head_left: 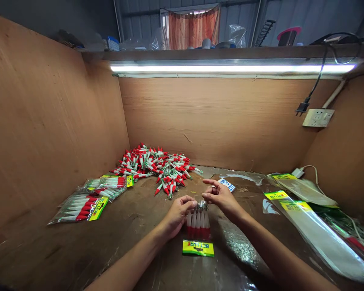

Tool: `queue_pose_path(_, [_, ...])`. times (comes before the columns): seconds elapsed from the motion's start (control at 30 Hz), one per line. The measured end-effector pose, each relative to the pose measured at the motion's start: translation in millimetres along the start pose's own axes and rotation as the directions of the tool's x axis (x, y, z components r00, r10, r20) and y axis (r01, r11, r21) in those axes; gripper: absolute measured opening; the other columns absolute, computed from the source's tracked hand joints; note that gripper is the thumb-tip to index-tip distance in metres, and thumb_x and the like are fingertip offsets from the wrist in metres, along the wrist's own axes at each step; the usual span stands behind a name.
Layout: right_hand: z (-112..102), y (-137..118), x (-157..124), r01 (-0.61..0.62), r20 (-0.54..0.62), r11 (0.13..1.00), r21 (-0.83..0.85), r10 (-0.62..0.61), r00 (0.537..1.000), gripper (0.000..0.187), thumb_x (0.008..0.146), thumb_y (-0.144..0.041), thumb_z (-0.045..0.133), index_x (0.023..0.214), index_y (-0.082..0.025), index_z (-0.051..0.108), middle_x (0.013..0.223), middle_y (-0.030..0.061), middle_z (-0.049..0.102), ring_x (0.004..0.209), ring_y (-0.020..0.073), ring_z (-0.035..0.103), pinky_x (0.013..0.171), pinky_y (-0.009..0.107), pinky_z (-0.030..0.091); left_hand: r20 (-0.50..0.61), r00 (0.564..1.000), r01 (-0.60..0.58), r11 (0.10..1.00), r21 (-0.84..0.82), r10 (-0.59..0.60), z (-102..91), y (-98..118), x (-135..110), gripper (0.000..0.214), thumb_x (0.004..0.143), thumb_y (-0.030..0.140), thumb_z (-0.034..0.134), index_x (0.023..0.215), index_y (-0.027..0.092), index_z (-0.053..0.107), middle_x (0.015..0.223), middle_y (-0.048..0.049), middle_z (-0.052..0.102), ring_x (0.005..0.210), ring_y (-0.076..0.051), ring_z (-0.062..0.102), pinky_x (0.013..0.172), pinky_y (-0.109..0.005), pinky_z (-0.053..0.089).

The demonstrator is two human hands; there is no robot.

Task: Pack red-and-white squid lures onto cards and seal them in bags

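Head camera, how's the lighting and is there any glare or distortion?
Head view: the tube light blows out white under the shelf; glare streaks the clear sleeve on the table and the empty bags; wide-angle bending bows the side walls; the lure pile stays sharp.

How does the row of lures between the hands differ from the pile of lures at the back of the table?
The row of lures is small, lined up side by side, hooks up, red ends toward the yellow label; the pile of lures is large, loose and pointing every way. The left hand touches the row and the right hand hovers close; nothing touches the pile. Both are red and white.
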State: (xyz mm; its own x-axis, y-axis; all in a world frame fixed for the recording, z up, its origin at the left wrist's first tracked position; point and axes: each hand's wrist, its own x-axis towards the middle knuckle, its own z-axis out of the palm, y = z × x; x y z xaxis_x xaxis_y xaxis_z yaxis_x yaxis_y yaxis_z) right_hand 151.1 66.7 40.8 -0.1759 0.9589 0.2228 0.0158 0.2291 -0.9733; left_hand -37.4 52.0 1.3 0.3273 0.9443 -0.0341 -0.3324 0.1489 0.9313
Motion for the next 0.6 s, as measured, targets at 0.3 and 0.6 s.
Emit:
queue_pose_path(0.3, [-7.3, 11.1, 5.1, -0.069, 0.067, 0.997, 0.030, 0.067, 0.995, 0.051, 0.066, -0.041, 0.081, 0.106, -0.013, 0.067, 0.072, 0.0007, 0.065, 0.060, 0.0128, 0.058, 0.060, 0.028, 0.047, -0.043, 0.998, -0.045, 0.998, 0.038, 0.047, -2.8, 2.9, 2.6, 0.038, 0.075, 0.041, 0.078, 0.101, 0.014, 0.071, 0.091, -0.0091, 0.075, 0.079, -0.019, 0.068, 0.067, -0.026, 0.049])
queue_pose_path(0.6, [7.4, -0.6, -13.5, 0.498, 0.091, 0.488, -0.717, -0.642, 0.761, 0.028, 0.092, -0.015, 0.054, 0.117, -0.022, 0.064, 0.111, 0.0104, 0.064, 0.105, 0.0245, 0.057, 0.092, 0.041, 0.048, -0.111, 0.960, -0.207, 0.921, 0.331, 0.256, -2.5, 7.6, 3.7, 0.039, 0.083, 0.045, 0.069, 0.103, 0.012, 0.075, 0.095, -0.0128, 0.077, 0.090, -0.027, 0.070, 0.076, -0.031, 0.051])
